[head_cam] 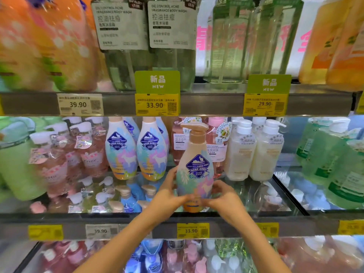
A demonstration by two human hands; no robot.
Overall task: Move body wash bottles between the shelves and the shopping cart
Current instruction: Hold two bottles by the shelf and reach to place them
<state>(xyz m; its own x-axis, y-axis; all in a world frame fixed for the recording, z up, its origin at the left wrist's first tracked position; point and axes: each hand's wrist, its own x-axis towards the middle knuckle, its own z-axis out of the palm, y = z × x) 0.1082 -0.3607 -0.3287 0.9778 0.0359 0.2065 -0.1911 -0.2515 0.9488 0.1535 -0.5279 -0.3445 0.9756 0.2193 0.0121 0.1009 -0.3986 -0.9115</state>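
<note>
Left hand (pixel 169 196) and right hand (pixel 222 196) both wrap lower body of pastel pump bottle (pixel 195 174), fingers curled round its sides, thumbs at front. Bottle upright, tan pump head pointing right, blue diamond label facing camera, base at front edge of glass middle shelf (pixel 256 198). Two matching pastel bottles (pixel 136 150) stand just left, further back. Pink bottles (pixel 216 142) behind held bottle; white pump bottles (pixel 254 150) to right. Yellow price tag (pixel 193 230) reading 33.90 on shelf rail below hands. Green clear bottles (pixel 147 36) on upper shelf.
</note>
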